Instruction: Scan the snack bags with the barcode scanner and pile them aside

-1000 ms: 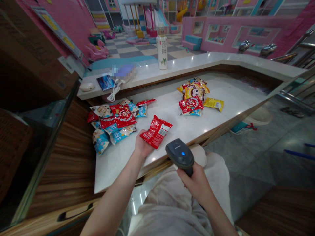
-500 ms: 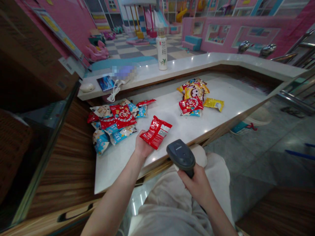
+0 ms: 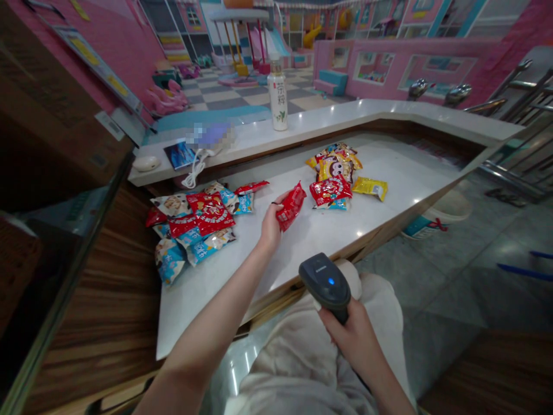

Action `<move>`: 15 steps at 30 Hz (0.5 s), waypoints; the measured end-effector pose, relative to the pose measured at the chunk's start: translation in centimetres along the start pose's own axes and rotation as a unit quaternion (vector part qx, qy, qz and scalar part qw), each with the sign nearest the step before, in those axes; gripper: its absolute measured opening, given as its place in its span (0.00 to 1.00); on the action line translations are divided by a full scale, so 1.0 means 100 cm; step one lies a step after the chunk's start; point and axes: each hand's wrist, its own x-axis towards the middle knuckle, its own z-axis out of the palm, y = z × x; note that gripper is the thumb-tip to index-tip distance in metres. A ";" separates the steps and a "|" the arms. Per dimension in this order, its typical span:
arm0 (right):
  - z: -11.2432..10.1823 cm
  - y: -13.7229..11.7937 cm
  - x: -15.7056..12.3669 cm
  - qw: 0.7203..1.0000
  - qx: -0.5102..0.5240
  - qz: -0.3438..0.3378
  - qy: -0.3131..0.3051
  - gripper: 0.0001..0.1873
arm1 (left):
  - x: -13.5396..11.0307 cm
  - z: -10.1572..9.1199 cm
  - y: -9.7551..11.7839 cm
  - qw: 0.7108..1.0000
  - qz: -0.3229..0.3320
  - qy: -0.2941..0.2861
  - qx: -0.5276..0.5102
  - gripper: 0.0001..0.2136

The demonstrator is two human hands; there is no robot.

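Observation:
My left hand [image 3: 272, 223] is closed on a red snack bag [image 3: 292, 206], held tilted over the white counter [image 3: 254, 271] between two piles. In my right hand [image 3: 352, 329] is a dark barcode scanner [image 3: 325, 281], its blue light lit, over the counter's near edge. To the left lies a pile of red and blue snack bags [image 3: 211, 212]. On the right side, a smaller pile holds yellow bags [image 3: 337, 167] with a red bag [image 3: 330, 190] in front. One yellow packet [image 3: 370, 188] rests at that pile's right.
A white bottle [image 3: 277, 97] stands on the raised ledge [image 3: 319, 118]. A white cable [image 3: 195, 171], a card with a blue picture [image 3: 178, 154] and a white mouse [image 3: 147, 163] lie at its left. A bucket [image 3: 436, 216] is on the floor at right.
My left hand has moved the red bag forward and right, toward the right pile, and turned it. The scanner's blue light has come on; my right hand stays nearly in place.

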 end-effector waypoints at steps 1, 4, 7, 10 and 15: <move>-0.001 0.000 0.000 1.000 -0.001 -0.002 0.002 0.09 | 0.012 0.011 -0.005 0.996 0.049 -0.016 0.072 0.25; -0.004 0.003 0.000 1.000 -0.010 0.001 0.011 0.09 | 0.046 0.043 -0.021 0.945 0.168 -0.046 0.276 0.25; -0.010 0.009 -0.001 0.999 -0.021 0.013 0.028 0.11 | 0.077 0.073 -0.036 0.878 0.241 -0.075 0.407 0.25; -0.017 0.017 -0.001 0.999 -0.024 0.027 0.032 0.12 | 0.104 0.097 -0.051 0.804 0.280 -0.107 0.514 0.25; -0.024 0.023 0.001 0.997 -0.013 0.070 0.023 0.13 | 0.127 0.119 -0.059 0.672 0.268 -0.201 0.661 0.26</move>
